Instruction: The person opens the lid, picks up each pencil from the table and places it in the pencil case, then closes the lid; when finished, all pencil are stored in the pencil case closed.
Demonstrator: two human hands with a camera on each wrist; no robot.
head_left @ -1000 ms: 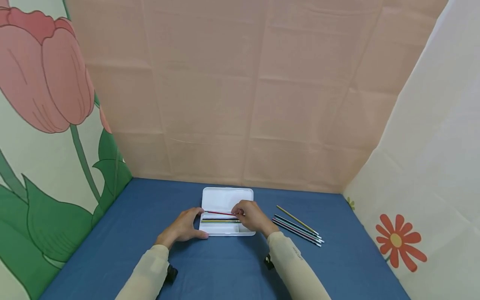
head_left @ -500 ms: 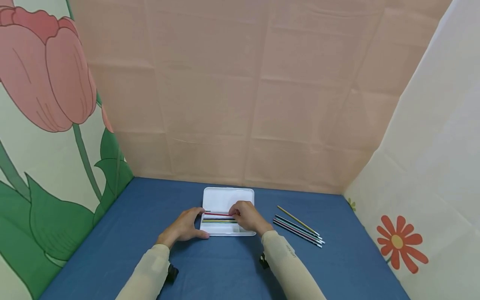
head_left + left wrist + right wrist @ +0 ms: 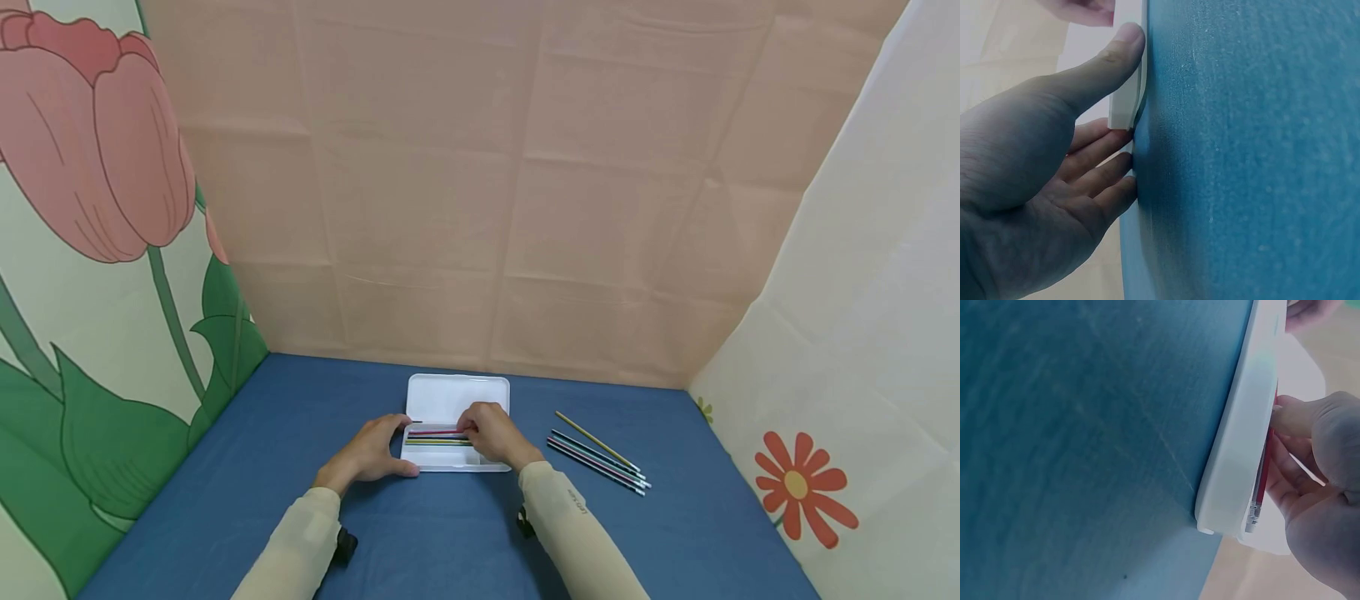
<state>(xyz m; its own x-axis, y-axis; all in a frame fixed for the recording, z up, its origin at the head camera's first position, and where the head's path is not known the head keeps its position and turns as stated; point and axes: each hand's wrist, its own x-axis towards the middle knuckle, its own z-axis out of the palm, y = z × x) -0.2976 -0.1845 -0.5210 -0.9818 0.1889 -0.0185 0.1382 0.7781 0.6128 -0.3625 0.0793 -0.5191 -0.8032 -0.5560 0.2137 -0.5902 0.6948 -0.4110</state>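
Observation:
A white pencil case (image 3: 450, 458) lies on the blue cloth, its lid (image 3: 457, 395) tipped back. My left hand (image 3: 367, 454) holds the case's left end, thumb along the near edge and fingers behind the far corner. My right hand (image 3: 498, 435) reaches over the right part of the tray and pinches a red pencil (image 3: 1266, 469) with a silver end, low at the case. In front of it inside the tray lie dark and yellow pencils (image 3: 433, 442), side by side. The right hand hides their right ends.
Right of the case, several pencils (image 3: 592, 463) lie slanted on the blue cloth (image 3: 420, 542), a yellow pencil (image 3: 597, 440) behind the others. A beige backdrop (image 3: 480, 208) rises at the back. Patterned side panels (image 3: 825, 333) flank the table.
My right hand has shifted slightly left and lowered the red pencil into the tray, beside the other pencils. The left hand keeps its place on the case.

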